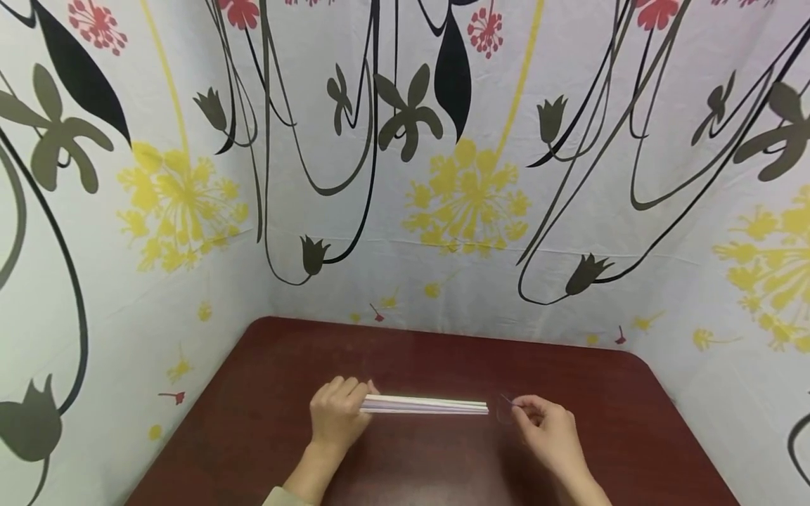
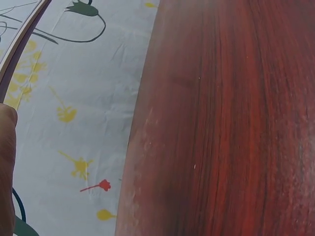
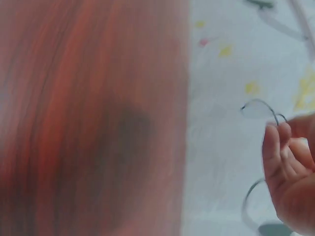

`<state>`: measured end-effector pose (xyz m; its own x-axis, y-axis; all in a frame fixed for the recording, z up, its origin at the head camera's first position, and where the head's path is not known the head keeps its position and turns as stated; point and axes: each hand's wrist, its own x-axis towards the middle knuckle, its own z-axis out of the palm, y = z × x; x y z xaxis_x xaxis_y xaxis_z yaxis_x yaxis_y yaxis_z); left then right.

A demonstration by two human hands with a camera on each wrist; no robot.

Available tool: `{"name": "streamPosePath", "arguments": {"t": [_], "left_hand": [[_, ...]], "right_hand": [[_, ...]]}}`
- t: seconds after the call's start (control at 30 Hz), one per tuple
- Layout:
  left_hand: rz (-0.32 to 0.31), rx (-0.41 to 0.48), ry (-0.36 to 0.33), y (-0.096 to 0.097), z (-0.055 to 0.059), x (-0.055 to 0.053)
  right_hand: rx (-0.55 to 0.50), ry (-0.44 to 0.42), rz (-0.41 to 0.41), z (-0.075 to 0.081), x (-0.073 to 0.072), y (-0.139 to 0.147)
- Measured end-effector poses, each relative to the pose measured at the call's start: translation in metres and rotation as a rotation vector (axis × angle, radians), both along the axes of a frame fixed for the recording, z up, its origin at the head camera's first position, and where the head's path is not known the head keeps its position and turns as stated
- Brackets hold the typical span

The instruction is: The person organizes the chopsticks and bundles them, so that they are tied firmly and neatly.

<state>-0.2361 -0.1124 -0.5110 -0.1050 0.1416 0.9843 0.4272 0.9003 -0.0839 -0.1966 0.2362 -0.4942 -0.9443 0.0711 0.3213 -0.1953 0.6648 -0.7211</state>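
Observation:
Above the table, my left hand (image 1: pixel 339 414) grips one end of a bundle of long, thin, pale sticks (image 1: pixel 430 405). Its free end points right, toward the other hand. In the left wrist view, only part of the left hand (image 2: pixel 7 162) and a stretch of the bundle (image 2: pixel 19 44) show at the left edge. My right hand (image 1: pixel 549 432) pinches a thin dark wire-like strand between thumb and fingertips, just beyond the bundle's free end and apart from it. In the right wrist view, the strand (image 3: pixel 261 101) curves out from the right hand's (image 3: pixel 288 172) fingertips; its exact kind is unclear.
A dark reddish-brown wooden table (image 1: pixel 418 464) with rounded far corners lies below both hands. White cloth (image 1: pixel 380 211) printed with flowers and leaves hangs behind the table and along its sides.

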Motion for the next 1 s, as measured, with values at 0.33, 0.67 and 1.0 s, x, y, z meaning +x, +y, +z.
{"name": "streamPosePath", "arguments": {"t": [0.33, 0.67, 1.0], "left_hand": [[-0.007, -0.013, 0.018, 0.011, -0.005, 0.002], [-0.043, -0.023, -0.008, 0.011, -0.007, 0.003], [-0.012, 0.040, 0.002, 0.007, -0.001, -0.002]], "right_hand": [[-0.237, 0.212, 0.027, 0.029, 0.019, -0.047], [-0.198, 0.321, 0.068, 0.026, 0.019, -0.040], [-0.070, 0.518, 0.501, 0.012, 0.027, -0.048]]}}
